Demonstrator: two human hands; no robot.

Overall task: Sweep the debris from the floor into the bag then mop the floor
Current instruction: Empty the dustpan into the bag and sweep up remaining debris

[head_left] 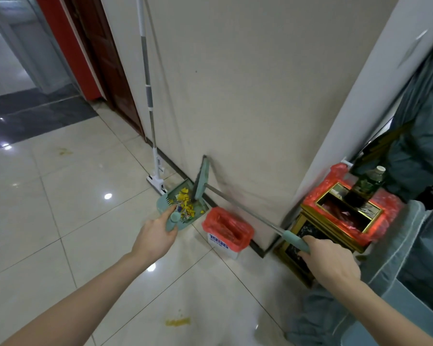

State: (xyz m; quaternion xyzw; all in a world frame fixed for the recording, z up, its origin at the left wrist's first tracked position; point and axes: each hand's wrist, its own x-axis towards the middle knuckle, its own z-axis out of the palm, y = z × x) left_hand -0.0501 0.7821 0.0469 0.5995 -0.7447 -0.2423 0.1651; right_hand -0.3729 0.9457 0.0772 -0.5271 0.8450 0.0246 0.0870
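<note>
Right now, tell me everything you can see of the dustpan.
The dustpan is pale teal, plastic by its look, with comb teeth along its near edge. The left hand grips its short round-capped handle. It holds yellow and mixed paper scraps. The broom head's lower end reaches into it. It sits by the wall base, between the mop head and the red-lined bin.

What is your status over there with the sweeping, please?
Left hand holds dustpan, right hand holds broom. Debris in pan, not yet bagged. Red bag beside pan, nothing blocking. Mop waits at wall.
</note>
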